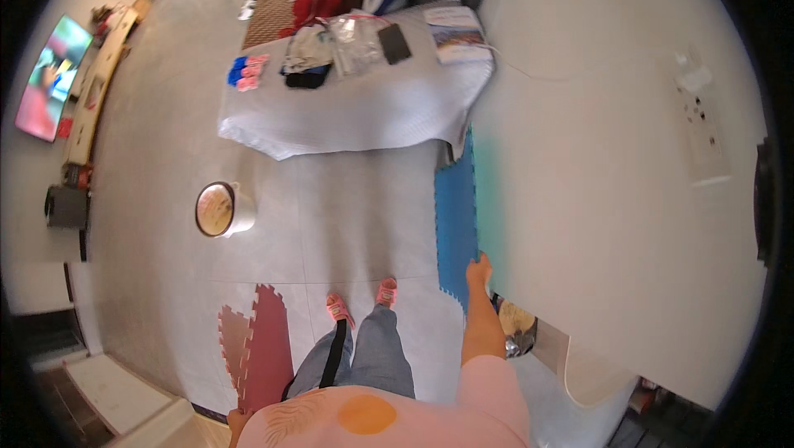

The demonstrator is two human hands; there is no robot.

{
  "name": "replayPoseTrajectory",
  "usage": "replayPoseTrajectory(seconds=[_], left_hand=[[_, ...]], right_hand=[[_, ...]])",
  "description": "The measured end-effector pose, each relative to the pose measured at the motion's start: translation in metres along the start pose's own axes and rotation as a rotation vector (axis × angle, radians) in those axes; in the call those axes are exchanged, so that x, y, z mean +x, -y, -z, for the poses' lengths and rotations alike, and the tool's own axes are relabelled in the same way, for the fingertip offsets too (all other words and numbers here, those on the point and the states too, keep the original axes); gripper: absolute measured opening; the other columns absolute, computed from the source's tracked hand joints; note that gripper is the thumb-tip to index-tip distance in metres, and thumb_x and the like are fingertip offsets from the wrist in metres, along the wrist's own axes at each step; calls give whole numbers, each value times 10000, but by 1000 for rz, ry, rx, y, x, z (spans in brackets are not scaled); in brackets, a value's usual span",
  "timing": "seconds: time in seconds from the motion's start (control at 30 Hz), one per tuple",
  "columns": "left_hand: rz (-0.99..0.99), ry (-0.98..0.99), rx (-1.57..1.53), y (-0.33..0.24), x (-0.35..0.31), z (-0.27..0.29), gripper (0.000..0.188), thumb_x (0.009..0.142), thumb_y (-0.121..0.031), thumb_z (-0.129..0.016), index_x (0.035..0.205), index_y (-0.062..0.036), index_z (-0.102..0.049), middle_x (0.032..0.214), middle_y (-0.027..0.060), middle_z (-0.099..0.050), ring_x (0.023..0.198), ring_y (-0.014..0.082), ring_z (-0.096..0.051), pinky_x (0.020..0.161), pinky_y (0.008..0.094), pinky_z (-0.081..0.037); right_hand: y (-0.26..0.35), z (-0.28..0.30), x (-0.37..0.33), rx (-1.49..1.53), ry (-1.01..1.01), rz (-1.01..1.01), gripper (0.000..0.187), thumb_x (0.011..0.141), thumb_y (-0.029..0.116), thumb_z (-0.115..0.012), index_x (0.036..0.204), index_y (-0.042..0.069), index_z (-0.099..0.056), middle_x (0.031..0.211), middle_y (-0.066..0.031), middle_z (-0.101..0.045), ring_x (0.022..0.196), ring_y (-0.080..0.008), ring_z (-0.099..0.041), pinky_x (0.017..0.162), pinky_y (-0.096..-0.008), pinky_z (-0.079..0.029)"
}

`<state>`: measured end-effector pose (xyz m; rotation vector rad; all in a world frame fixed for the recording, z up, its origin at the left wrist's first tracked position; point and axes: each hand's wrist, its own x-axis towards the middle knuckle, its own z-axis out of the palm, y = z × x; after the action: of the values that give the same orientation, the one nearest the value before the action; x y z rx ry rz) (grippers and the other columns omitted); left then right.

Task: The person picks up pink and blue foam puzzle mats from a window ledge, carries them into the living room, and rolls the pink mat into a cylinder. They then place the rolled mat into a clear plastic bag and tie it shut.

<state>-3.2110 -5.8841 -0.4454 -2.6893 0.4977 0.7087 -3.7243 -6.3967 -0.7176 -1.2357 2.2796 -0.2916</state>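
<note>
Blue foam matting (454,225) stands on edge against the pale wall (612,200), and your right hand (478,269) rests against its lower edge where it meets the wall, the fingers bunched and pointing up; whether they actually pinch the foam cannot be told. Your left hand (234,420) barely shows at the bottom edge of the view, by your hip, so its grip cannot be told either. Just beside your left leg, maroon and tan foam tiles (263,349) with toothed edges lie on the grey floor (347,216). Your feet in pink sandals (337,307) stand between those tiles and the blue matting. A white bucket (222,209) sits on the floor ahead to your left, well apart from you. Farther on, a table draped in white cloth (356,113) carries blue and pink packets (246,72) near its left edge.
</note>
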Motion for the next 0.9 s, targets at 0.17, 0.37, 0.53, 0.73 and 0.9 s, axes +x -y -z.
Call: replayPoseTrajectory(seconds=[0.17, 0.37, 0.53, 0.73, 0.9], left_hand=[[-102, -31, 94, 9, 14, 14, 410, 578, -352, -723, 570, 35, -586, 495, 178, -540, 475, 322, -559, 466, 415, -420], [-226, -152, 107, -39, 13, 26, 385, 589, -323, -709, 546, 32, -567, 493, 183, -531, 474, 338, -549, 465, 427, -413], [-269, -196, 115, -55, 11, 29, 363, 596, -299, -696, 529, 28, -554, 496, 192, -525, 479, 358, -541, 467, 440, -409], [-302, -76, 151, -72, 27, 41, 359, 649, -321, -662, 567, 17, -575, 555, 205, -552, 554, 395, -554, 497, 451, -424], [-519, -189, 183, -73, 59, 45, 342, 714, -351, -629, 648, -16, -613, 626, 195, -583, 623, 375, -581, 552, 449, -449]], right_hand=[[0, 48, -19, 61, -4, -223, 384, 764, 132, -583, 1137, 54, -538, 1029, -215, -591, 975, -389, -546, 821, -434, -442], [-47, 67, -8, 40, -41, -41, 366, 777, 147, -580, 1128, 54, -539, 1027, -223, -586, 953, -386, -553, 820, -437, -438], [-43, 57, 0, -59, 12, -214, 359, 797, 160, -551, 1139, 56, -516, 1031, -210, -588, 966, -374, -551, 834, -438, -435], [-32, 70, -6, -202, 69, -346, 388, 819, 177, -485, 1187, 69, -432, 1175, -182, -505, 1051, -351, -507, 848, -464, -423], [-48, 72, -47, -293, -226, -178, 418, 794, 176, -482, 1196, 71, -429, 1186, -180, -493, 1046, -349, -509, 843, -454, -426]])
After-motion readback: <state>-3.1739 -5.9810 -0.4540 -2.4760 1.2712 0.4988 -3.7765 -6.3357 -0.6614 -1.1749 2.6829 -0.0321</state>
